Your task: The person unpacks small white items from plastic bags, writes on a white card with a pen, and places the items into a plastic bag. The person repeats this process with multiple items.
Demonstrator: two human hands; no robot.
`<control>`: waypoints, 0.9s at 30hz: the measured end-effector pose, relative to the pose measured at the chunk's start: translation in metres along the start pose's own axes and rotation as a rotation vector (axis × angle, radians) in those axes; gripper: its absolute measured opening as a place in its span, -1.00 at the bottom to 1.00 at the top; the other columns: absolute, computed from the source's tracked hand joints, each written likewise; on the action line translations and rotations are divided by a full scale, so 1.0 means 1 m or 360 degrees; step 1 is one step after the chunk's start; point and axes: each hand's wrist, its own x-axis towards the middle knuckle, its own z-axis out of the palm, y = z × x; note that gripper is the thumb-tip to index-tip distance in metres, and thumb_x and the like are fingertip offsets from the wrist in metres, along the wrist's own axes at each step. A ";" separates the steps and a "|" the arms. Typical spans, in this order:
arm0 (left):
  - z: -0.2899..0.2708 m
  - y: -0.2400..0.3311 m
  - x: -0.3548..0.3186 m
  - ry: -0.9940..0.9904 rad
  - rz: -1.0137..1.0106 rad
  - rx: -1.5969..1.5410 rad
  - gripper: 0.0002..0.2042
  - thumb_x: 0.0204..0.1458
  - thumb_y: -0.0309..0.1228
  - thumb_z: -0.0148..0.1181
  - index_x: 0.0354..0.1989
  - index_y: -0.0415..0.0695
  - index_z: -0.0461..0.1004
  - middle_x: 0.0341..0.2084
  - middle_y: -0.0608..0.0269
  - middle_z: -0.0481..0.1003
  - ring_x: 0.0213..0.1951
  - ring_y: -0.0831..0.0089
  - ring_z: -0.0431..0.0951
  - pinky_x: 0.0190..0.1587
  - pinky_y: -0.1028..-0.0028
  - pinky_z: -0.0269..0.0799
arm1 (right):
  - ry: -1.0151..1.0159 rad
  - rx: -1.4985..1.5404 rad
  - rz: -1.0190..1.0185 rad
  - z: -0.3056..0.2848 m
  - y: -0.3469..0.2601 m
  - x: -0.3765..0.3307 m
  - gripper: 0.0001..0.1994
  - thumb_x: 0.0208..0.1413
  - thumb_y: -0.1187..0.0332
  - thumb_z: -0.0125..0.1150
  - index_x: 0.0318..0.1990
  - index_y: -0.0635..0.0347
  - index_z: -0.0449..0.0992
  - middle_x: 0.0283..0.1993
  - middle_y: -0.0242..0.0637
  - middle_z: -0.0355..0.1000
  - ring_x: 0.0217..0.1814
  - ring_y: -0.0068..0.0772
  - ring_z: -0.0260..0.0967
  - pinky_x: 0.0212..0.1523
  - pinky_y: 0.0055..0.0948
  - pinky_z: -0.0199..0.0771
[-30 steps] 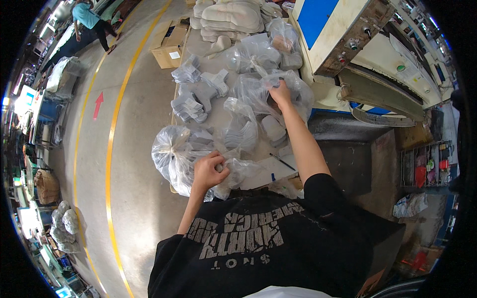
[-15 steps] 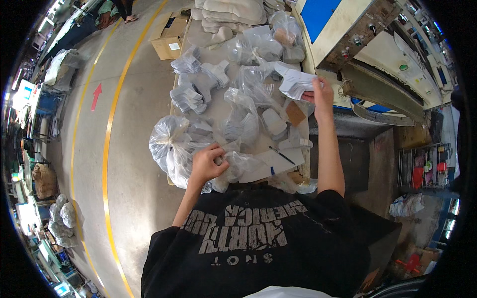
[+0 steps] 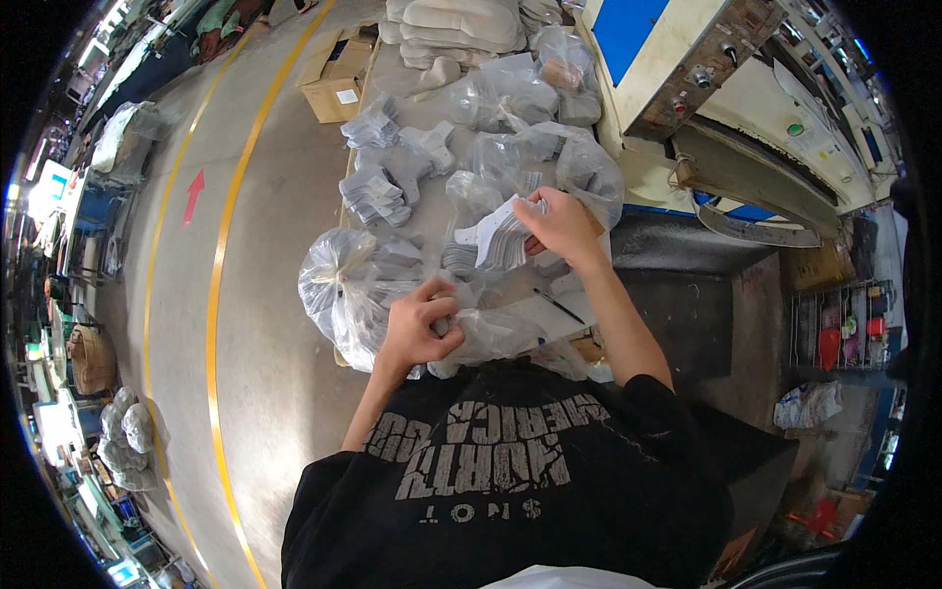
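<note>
My right hand (image 3: 564, 228) is closed on a stack of grey-white cut pieces (image 3: 497, 236), gripping its right end over the middle of the table. The pieces are flat, layered and irregular in outline. My left hand (image 3: 422, 326) has its fingers curled on the edge of an open transparent plastic bag (image 3: 491, 332), close to my body. More layered pieces (image 3: 457, 259) show just left of the held stack, partly behind film. Left of my left hand sits a knotted transparent bag (image 3: 334, 275) filled with similar pieces.
Loose stacks of grey pieces (image 3: 375, 194) lie at the table's left side. Other filled bags (image 3: 502, 96) stand farther back, near piled pale padded pieces (image 3: 461, 25). A dark pen (image 3: 557, 306) lies near my right forearm. A large machine (image 3: 706, 79) borders the right; a cardboard box (image 3: 337, 83) stands left.
My right hand has carried the stack from the far right of the table leftward and nearer, toward the bag. My left hand stays at the bag's edge, shifted only slightly.
</note>
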 end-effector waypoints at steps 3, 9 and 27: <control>-0.003 0.015 0.006 0.0047 0.0093 0.0018 -0.83 -0.26 -0.33 0.39 -0.48 -0.09 0.57 -0.09 0.21 0.60 -0.41 0.16 0.65 -0.38 0.25 0.53 | 0.0089 -0.0242 -0.0104 0.019 -0.009 0.005 -0.45 0.17 0.01 0.39 -0.05 0.46 0.55 -0.56 -0.12 0.58 -0.58 -0.33 0.62 -0.48 -0.37 0.62; 0.002 0.026 0.015 -0.0041 0.0191 0.0023 -0.83 -0.26 -0.33 0.41 -0.48 -0.07 0.59 -0.12 0.24 0.59 -0.46 0.18 0.61 -0.40 0.24 0.50 | 0.0089 0.0395 0.0063 0.069 0.009 0.025 -0.47 0.19 0.00 0.36 -0.08 0.43 0.53 -0.29 0.08 0.63 -0.44 -0.22 0.66 -0.44 -0.34 0.63; -0.017 0.003 -0.008 -0.0152 0.0061 0.0074 -0.79 -0.22 -0.32 0.36 -0.42 -0.14 0.55 -0.24 0.21 0.58 -0.37 0.05 0.62 -0.34 0.18 0.52 | -0.0570 -0.0106 -0.0414 0.058 0.067 0.065 -0.54 0.10 0.17 0.35 0.06 0.31 0.56 -0.02 -0.15 0.58 0.05 -0.24 0.51 0.06 -0.27 0.47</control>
